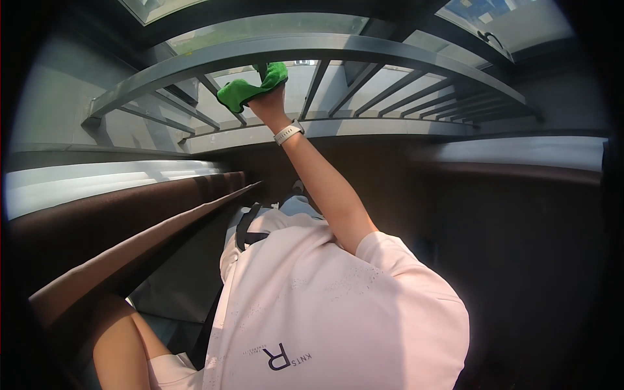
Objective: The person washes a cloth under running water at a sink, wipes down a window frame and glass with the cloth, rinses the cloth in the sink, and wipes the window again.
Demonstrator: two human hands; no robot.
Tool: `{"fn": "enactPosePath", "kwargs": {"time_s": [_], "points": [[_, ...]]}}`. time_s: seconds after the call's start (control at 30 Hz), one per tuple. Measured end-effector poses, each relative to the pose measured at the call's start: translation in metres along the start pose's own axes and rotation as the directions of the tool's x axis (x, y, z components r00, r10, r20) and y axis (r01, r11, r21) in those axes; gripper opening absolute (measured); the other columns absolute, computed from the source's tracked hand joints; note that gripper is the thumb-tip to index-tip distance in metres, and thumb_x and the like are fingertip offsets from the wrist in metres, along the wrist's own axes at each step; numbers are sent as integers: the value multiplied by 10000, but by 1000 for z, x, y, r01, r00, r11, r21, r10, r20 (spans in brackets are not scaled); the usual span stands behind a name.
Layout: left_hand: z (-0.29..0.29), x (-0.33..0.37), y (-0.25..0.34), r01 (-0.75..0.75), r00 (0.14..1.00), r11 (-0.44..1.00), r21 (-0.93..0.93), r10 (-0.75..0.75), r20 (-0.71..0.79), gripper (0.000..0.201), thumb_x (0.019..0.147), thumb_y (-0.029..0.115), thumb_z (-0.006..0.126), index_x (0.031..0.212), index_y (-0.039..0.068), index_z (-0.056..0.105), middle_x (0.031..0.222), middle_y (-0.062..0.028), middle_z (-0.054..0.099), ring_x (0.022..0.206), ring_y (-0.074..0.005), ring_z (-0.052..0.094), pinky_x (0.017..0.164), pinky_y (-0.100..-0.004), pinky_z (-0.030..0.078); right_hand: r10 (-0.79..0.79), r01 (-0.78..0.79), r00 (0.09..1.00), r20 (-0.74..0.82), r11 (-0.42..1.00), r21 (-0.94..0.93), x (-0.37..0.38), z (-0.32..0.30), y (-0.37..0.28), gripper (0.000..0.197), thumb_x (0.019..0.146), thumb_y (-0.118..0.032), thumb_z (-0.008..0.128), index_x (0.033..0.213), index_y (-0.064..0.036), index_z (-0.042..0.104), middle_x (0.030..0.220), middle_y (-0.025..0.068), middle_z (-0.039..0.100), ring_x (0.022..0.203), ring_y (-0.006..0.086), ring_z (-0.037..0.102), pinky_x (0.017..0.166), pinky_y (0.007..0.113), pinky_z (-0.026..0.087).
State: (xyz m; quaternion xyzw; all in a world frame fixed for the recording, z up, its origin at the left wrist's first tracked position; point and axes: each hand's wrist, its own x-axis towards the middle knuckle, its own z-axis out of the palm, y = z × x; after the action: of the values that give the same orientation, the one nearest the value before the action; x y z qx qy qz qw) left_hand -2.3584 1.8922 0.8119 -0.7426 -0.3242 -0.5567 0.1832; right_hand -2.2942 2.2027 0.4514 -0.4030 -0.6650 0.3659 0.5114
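My right arm stretches up and away to a grey metal railing [383, 49] in front of a window. At the end of it, my right hand [270, 104] is closed on a green cloth [244, 93], which hides most of its fingers. The cloth lies against an upright bar [218, 91] just under the curved top rail, and one end hangs to the left of the hand. A pale watch band [288, 132] circles the right wrist. My left arm [120, 341] is bent low at the left, and its hand is out of sight.
Below the railing runs a pale sill [325, 127]. On the left are a white ledge [110, 181] in sunlight and a long brown panel edge [149, 240]. Another white ledge [520, 153] stands on the right. Dark window frames [273, 25] rise beyond the railing.
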Motion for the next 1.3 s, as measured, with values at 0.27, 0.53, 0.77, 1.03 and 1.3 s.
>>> {"fn": "enactPosePath", "kwargs": {"time_s": [0.27, 0.53, 0.77, 1.03, 1.3], "points": [[-81, -18, -21, 126, 992, 991, 42, -126, -4, 225, 973, 303, 598, 1024, 108, 699, 1105, 10, 712, 1034, -131, 615, 1011, -375, 434, 28, -61, 973, -230, 989, -136, 31, 39, -15, 250, 680, -54, 702, 915, 10, 647, 911, 209, 695, 922, 454, 629, 849, 485, 500], [-105, -52, -44, 331, 942, 937, 116, -335, 21, 226, 973, 304, 599, 1017, 105, 699, 1095, 6, 714, 1033, -131, 617, 1008, -374, 435, 21, -38, 944, -329, 998, -46, 24, 69, 6, 270, 685, 0, 625, 953, 28, 607, 917, 218, 686, 928, 486, 609, 896, 485, 491], [-136, -71, -77, 361, 926, 929, 85, -368, 88, 227, 973, 304, 600, 1011, 103, 699, 1086, 3, 716, 1032, -131, 620, 1006, -372, 436, 116, -97, 976, -184, 989, 110, 33, 66, 10, 277, 679, 19, 608, 954, 26, 644, 877, 223, 673, 889, 444, 625, 852, 473, 496], [-144, -74, -93, 426, 884, 892, 150, -446, 139, 229, 972, 305, 600, 1005, 101, 699, 1076, 0, 717, 1031, -131, 622, 1003, -370, 437, -105, 122, 900, -423, 992, 13, 32, 65, -32, 179, 747, -76, 657, 907, 4, 675, 885, 172, 691, 964, 411, 598, 943, 474, 408], [-131, -70, -123, 504, 806, 820, 271, -559, 196, 231, 972, 305, 601, 998, 98, 699, 1066, -4, 719, 1030, -131, 625, 1000, -368, 438, -476, 357, 823, -308, 857, -371, 47, 74, 25, 472, 857, -172, 712, 1276, -33, 544, 1281, 210, 563, 1155, 394, 503, 1003, 484, 351]]}}
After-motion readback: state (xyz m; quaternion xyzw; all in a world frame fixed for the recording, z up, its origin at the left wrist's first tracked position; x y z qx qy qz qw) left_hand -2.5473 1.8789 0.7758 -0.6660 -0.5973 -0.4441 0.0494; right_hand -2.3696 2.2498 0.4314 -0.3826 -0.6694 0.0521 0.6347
